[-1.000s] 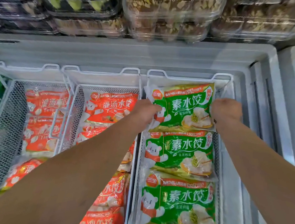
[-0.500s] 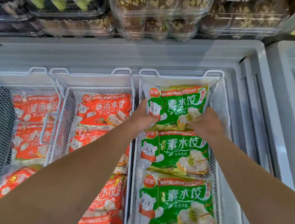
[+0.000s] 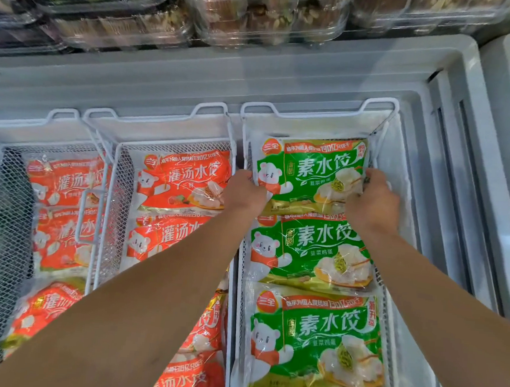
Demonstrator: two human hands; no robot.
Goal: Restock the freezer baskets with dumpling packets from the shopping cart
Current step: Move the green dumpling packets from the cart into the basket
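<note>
Both hands are on the far green packet in the right basket: left hand curled round its left edge, right hand gripping the right edge with fingers wrapped over, right above two more green packets.

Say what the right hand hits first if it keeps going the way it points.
Probably the far end wall of the right basket: the right hand, gripping the farthest green packet, points at it. Depth is unclear.
</note>
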